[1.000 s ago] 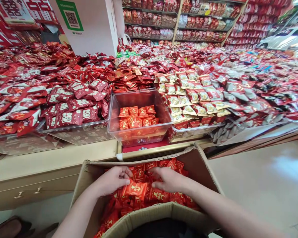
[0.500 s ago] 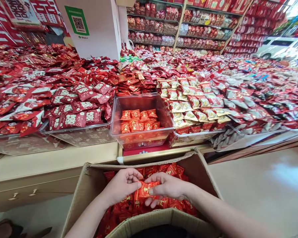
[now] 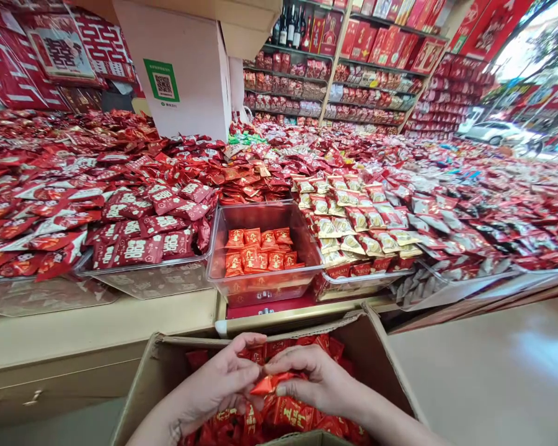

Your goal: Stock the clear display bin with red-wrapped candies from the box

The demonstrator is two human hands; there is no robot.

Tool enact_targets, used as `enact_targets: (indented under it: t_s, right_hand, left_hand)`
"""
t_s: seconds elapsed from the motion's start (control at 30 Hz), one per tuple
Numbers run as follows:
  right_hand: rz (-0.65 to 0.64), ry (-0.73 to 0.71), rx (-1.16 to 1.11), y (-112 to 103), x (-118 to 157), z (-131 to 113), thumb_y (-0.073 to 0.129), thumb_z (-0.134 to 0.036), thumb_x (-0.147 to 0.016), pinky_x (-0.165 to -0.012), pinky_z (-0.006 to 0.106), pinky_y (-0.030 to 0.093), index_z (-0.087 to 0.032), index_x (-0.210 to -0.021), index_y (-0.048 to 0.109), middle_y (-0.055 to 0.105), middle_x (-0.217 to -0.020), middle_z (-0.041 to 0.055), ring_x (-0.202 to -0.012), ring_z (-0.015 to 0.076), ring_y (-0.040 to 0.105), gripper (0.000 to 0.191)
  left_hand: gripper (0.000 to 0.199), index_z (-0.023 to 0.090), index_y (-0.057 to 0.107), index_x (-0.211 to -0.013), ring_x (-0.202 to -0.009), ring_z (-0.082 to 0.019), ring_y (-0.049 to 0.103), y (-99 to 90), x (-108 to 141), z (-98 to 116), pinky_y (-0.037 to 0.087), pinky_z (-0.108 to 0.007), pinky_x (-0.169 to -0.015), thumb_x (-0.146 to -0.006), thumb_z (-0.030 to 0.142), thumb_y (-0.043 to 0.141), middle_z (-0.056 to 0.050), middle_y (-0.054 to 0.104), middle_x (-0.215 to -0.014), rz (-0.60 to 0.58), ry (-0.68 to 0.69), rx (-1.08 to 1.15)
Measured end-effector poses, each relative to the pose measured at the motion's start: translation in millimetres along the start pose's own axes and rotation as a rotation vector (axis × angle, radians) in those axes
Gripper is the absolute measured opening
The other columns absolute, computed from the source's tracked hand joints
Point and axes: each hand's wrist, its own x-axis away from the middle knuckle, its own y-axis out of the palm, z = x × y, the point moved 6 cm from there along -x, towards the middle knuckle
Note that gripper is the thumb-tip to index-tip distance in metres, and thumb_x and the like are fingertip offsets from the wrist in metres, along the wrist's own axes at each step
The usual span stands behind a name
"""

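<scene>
Red, glossy packet [image 3: 270, 384] in closed pinch of right hand [image 3: 315, 379], left hand [image 3: 225, 379] grip unclear

I'm in a shop, a sweets shop by the look of it: clear bins [image 3: 263, 217] heaped with wrapped packets [image 3: 137, 248] spread out in front of me, a payment QR code [image 3: 164, 84] on the white pillar [image 3: 190, 93], and packed shelves [image 3: 376, 68] with bottles [image 3: 291, 28] and red gift boxes [image 3: 390, 46] behind.
</scene>
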Motion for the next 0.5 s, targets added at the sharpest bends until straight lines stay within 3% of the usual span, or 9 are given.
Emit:
enact_targets:
  t_s: [0.13,0.23,0.3,0.4,0.5]
  right_hand:
    - [0.028,-0.024,-0.078,-1.6,-0.6,-11.4,0.065,-0.026,-0.065,-0.086,0.031,0.038,-0.019,-0.093,0.062,0.057,-0.102,0.0076,-0.098,0.0171,0.051,0.028]
    - [0.041,0.048,-0.268,-1.1,-1.7,-13.5,0.069,-0.027,-0.06,-0.088,0.032,0.035,-0.019,-0.092,0.059,0.048,-0.113,0.008,-0.105,0.0189,0.045,0.035]
    - [0.177,0.194,-0.364,-4.6,-1.8,-4.9,0.07,-0.028,-0.059,-0.079,0.029,0.041,-0.018,-0.091,0.055,0.052,-0.103,0.0067,-0.094,0.0164,0.051,0.037]
    - [0.365,0.407,-0.456,-7.2,0.1,11.1,0.068,-0.033,-0.06,-0.056,0.025,0.045,-0.017,-0.088,0.049,0.054,-0.073,-0.0009,-0.06,0.0099,0.053,0.038]
    - [0.391,0.398,-0.503,-6.8,-4.2,14.2,0.07,-0.034,-0.056,-0.046,0.022,0.043,-0.015,-0.081,0.045,0.05,-0.059,-0.0052,-0.047,0.0069,0.048,0.039]
  left_hand:
    - [0.055,0.018,0.04,-0.109,-0.072,-0.014,0.06,6.6,2.5,6.6,0.04,-0.024,-0.065,-0.063,0.021,0.07,-0.005,0.065,-0.083,-0.048,0.103,0.087]
    - [0.056,0.016,0.045,-0.105,-0.082,-0.019,0.059,5.9,2.1,8.5,0.04,-0.031,-0.075,-0.057,0.018,0.073,-0.008,0.065,-0.09,0.022,0.157,0.077]
    - [0.054,0.017,0.047,-0.104,-0.078,-0.016,0.059,1.8,1.1,9.0,0.041,-0.028,-0.071,-0.057,0.017,0.073,-0.005,0.064,-0.086,0.116,0.192,0.011]
    - [0.049,0.018,0.047,-0.103,-0.074,-0.012,0.057,-3.8,-0.3,9.5,0.042,-0.025,-0.067,-0.06,0.017,0.07,-0.002,0.063,-0.084,0.208,0.237,-0.064]
    - [0.045,0.019,0.046,-0.105,-0.076,-0.013,0.057,-4.9,-0.6,11.9,0.042,-0.027,-0.071,-0.064,0.018,0.066,-0.002,0.062,-0.087,0.212,0.294,-0.124]
